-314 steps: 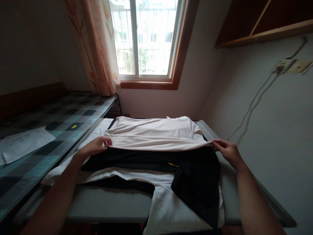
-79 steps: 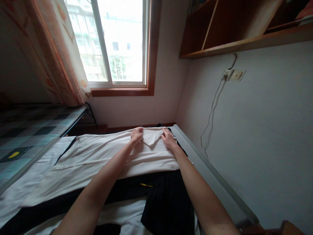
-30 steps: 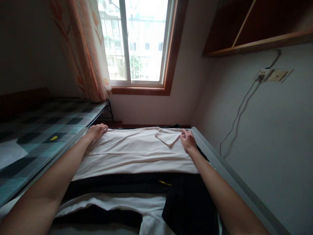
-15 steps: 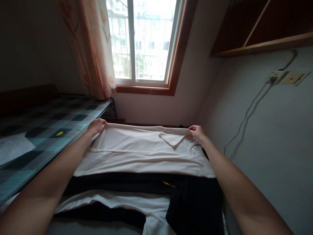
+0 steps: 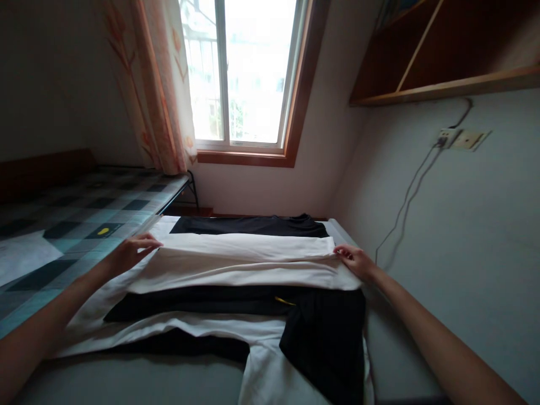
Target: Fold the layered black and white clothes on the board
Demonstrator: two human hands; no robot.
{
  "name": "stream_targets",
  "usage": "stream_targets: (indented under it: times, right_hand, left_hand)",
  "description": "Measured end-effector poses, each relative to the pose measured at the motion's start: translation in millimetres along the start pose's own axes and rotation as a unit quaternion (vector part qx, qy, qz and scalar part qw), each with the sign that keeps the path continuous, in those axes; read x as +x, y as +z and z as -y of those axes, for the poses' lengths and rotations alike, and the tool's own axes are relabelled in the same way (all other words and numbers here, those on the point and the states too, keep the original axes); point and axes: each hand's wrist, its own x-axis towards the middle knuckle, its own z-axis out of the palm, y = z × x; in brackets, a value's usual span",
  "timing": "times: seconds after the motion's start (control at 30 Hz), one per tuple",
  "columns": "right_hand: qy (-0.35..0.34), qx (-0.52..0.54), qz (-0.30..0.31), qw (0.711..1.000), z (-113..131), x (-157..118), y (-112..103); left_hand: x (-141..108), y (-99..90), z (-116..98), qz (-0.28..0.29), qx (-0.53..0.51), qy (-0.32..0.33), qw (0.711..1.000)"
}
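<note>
A white T-shirt (image 5: 248,275) lies across the bed, its far part folded over toward me into a long strip. At the left end of the fold, my left hand (image 5: 137,250) pinches the cloth edge between its fingertips. My right hand (image 5: 353,261) grips the other end of the fold, near the neck side, with thumb and fingers closed. Under and in front of the T-shirt is a black garment (image 5: 327,337) with a small yellow mark. More white cloth (image 5: 270,371) lies nearest me, and another black garment (image 5: 253,225) shows beyond the fold.
To the left stands a second bed with a checked mattress (image 5: 84,208) and a white sheet of paper (image 5: 25,256). A window (image 5: 253,79) with an orange-patterned curtain (image 5: 156,90) is ahead. At right are a wooden shelf (image 5: 447,81) and a wall socket (image 5: 448,136) with a cable.
Both hands have come down and toward me with the far edge of the white T-shirt, folding it over. The black garment behind is now uncovered. The view has shifted slightly right.
</note>
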Motion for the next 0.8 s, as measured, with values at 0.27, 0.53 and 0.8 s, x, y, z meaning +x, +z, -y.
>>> stream_targets:
  times: [0.27,0.53,0.8]
  right_hand:
    - [-0.022,-0.114,-0.007,0.993,9,-11,3]
    - [0.031,-0.301,0.002,0.953,27,-25,8]
    - [0.007,-0.39,0.001,0.921,61,-25,13]
  left_hand:
    - [-20,18.5,-12,-0.008,0.019,-0.065,0.998]
    - [-22,26.1,-21,-0.069,0.05,-0.12,0.989]
    - [-25,22.4,-33,0.007,0.154,-0.119,0.981]
